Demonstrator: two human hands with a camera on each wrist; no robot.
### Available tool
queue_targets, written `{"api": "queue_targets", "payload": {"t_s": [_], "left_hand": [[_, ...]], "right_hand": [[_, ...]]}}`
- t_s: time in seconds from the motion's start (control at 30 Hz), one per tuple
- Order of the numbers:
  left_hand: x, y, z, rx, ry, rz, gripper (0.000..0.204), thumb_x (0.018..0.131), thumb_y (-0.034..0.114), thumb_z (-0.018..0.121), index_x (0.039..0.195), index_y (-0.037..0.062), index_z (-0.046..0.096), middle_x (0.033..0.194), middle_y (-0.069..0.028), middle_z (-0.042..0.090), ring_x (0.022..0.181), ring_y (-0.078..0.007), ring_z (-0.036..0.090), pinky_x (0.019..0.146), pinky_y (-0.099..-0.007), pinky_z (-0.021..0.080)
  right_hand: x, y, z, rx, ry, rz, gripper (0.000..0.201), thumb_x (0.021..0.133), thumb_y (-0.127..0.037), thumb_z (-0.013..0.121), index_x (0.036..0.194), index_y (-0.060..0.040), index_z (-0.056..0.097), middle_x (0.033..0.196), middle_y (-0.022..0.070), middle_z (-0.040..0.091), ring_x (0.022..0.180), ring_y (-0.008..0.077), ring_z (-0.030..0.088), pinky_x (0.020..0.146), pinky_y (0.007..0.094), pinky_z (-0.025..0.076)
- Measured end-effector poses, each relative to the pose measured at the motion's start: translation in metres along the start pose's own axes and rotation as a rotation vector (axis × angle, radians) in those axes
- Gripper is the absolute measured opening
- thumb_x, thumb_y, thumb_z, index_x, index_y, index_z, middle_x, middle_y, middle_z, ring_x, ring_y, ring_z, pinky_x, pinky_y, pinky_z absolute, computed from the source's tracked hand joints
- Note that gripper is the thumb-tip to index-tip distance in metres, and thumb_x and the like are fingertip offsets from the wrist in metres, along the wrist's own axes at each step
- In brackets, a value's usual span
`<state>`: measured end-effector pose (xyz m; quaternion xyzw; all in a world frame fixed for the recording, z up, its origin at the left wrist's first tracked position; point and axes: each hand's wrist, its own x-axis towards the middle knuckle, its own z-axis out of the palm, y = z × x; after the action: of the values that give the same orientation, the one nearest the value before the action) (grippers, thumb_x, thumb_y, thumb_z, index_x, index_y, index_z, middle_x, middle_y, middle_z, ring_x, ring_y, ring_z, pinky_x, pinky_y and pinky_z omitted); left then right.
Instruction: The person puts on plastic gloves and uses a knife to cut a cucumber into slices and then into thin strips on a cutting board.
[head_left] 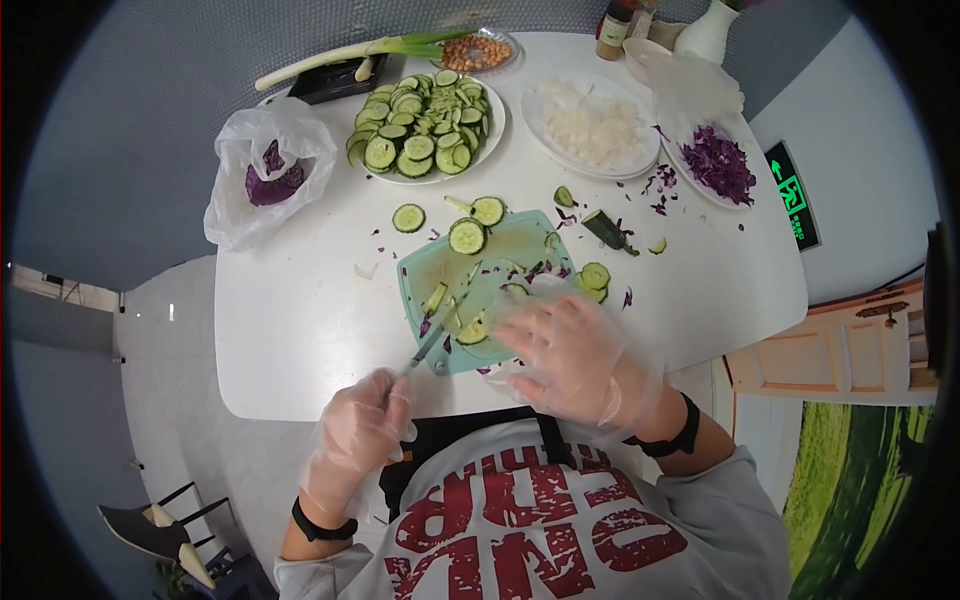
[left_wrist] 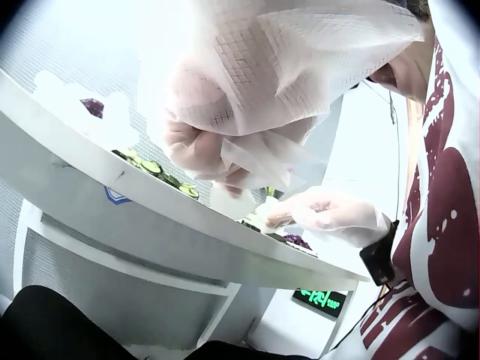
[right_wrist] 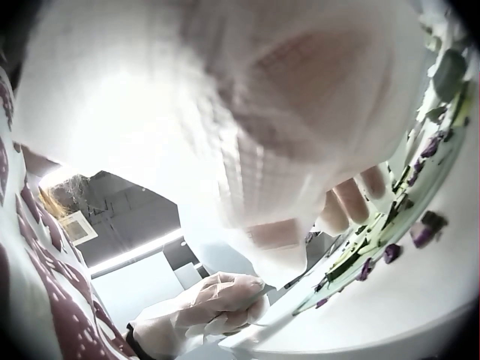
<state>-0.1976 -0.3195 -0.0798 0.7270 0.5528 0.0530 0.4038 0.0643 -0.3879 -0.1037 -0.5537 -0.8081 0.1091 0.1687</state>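
Note:
My left hand [head_left: 360,430], in a clear plastic glove, grips the handle of a knife [head_left: 432,341] at the table's front edge. The blade slants up over the green cutting board [head_left: 425,275]. My gloved right hand [head_left: 568,358] is at the board's right side, fingers extended and slightly blurred, palm down. Close to its fingertips lies a cucumber slice [head_left: 472,329]. Cucumber strips [head_left: 435,298] and purple cabbage shreds are scattered across the board. In the right wrist view the right fingers [right_wrist: 352,202] are right beside the cucumber bits, and the left hand [right_wrist: 217,304] shows beyond.
A plate of sliced cucumber [head_left: 425,125], a plate of pale white pieces [head_left: 597,130] and a plate of shredded purple cabbage [head_left: 717,165] stand at the back. A plastic bag [head_left: 235,200] with cabbage sits left. Peanuts [head_left: 475,52], a leek [head_left: 340,62] and a cucumber end [head_left: 605,230] lie about.

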Motion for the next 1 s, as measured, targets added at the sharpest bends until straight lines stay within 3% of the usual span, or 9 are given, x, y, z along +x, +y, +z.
{"api": "queue_targets", "payload": {"t_s": [0.07,0.13,0.27,0.37,0.43,0.57,0.63,1.0], "left_hand": [[-0.004,-0.001,-0.001,0.003,0.062,0.044,0.026,0.101,0.022,0.056,0.087,0.0024,0.063,0.058,-0.0079,0.065,0.046,-0.0182,0.065,0.046,-0.0328,0.051],[-0.009,0.010,-0.003,-0.120,0.097,-0.067,0.024,0.103,0.021,0.054,0.091,0.0017,0.062,0.059,-0.0069,0.066,0.047,-0.0161,0.065,0.046,-0.0313,0.051],[-0.012,0.022,-0.003,-0.173,0.109,-0.134,0.024,0.103,0.021,0.053,0.093,0.0010,0.062,0.061,-0.0076,0.066,0.046,-0.0158,0.064,0.049,-0.0300,0.051],[-0.011,0.012,0.003,-0.085,0.159,-0.076,0.023,0.103,0.020,0.054,0.093,0.0015,0.061,0.060,-0.0080,0.063,0.045,-0.0165,0.062,0.051,-0.0299,0.050],[-0.002,-0.015,0.015,0.117,0.405,0.277,0.023,0.103,0.021,0.054,0.092,0.0021,0.061,0.058,-0.0076,0.061,0.045,-0.0173,0.059,0.050,-0.0309,0.047],[-0.004,-0.013,0.021,0.091,0.385,0.249,0.022,0.103,0.020,0.054,0.093,0.0024,0.061,0.058,-0.0079,0.060,0.046,-0.0170,0.057,0.050,-0.0321,0.046],[-0.008,-0.004,0.018,-0.166,0.198,0.012,0.020,0.103,0.019,0.054,0.095,0.0022,0.062,0.059,-0.0083,0.061,0.045,-0.0151,0.057,0.048,-0.0305,0.046],[-0.014,0.008,0.015,-0.211,0.076,-0.093,0.021,0.102,0.018,0.054,0.101,0.0006,0.066,0.059,-0.0019,0.059,0.047,-0.0073,0.055,0.046,-0.0249,0.044]], "right_hand": [[-0.001,-0.003,0.002,0.019,0.067,0.033,0.047,0.084,-0.029,0.070,0.126,-0.0076,0.063,0.128,0.0094,0.060,0.113,0.0294,0.056,0.100,0.0438,0.041],[-0.004,-0.003,0.003,0.021,0.086,0.030,0.047,0.084,-0.029,0.071,0.126,-0.0087,0.063,0.126,0.0086,0.060,0.112,0.0293,0.056,0.099,0.0433,0.042],[-0.004,-0.003,0.004,0.013,0.126,0.024,0.046,0.083,-0.027,0.073,0.125,-0.0114,0.063,0.125,0.0063,0.059,0.107,0.0290,0.056,0.096,0.0424,0.044],[-0.005,-0.003,0.004,0.006,0.080,0.048,0.046,0.083,-0.026,0.073,0.125,-0.0109,0.063,0.126,0.0058,0.059,0.106,0.0286,0.056,0.096,0.0423,0.044],[-0.006,-0.003,0.003,0.006,0.091,0.056,0.045,0.083,-0.026,0.073,0.125,-0.0106,0.063,0.126,0.0060,0.059,0.106,0.0284,0.056,0.096,0.0424,0.044],[-0.009,-0.005,0.003,0.010,0.120,0.072,0.046,0.083,-0.026,0.073,0.126,-0.0096,0.063,0.127,0.0065,0.059,0.104,0.0284,0.055,0.095,0.0423,0.045],[-0.008,-0.005,0.003,0.021,0.120,0.079,0.047,0.083,-0.026,0.073,0.126,-0.0095,0.063,0.126,0.0068,0.059,0.105,0.0286,0.055,0.095,0.0420,0.045],[-0.007,-0.014,0.019,0.013,0.083,0.068,0.048,0.083,-0.027,0.072,0.128,-0.0142,0.062,0.128,0.0070,0.055,0.116,0.0287,0.052,0.100,0.0426,0.041]]}}
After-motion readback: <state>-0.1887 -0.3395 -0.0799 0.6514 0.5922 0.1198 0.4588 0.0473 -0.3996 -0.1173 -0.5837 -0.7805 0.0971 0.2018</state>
